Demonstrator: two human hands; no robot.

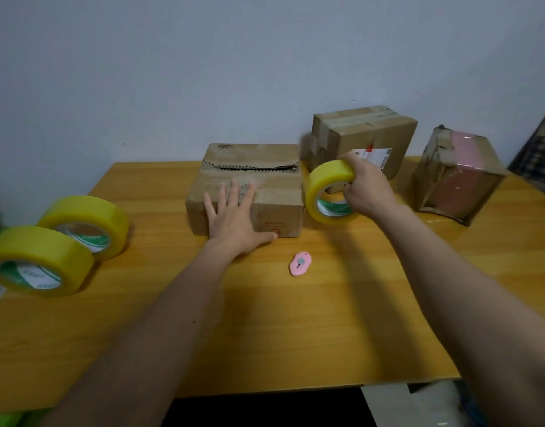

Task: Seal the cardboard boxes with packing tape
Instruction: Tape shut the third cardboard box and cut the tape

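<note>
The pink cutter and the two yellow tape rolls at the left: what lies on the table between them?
The left forearm crosses above that stretch in the head view; otherwise only bare table shows between the pink cutter and the two tape rolls.

Left hand (pixel 234 220) flat, fingers spread; right hand (pixel 365 188) curled, gripping.

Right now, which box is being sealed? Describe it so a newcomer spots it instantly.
On the wooden table, three boxes sit along the far edge by the wall. It is the leftmost box, lying low, with the left hand pressed flat on it. Unlike the taped box and the film-wrapped box, its top seam gapes open with ragged edges.
</note>
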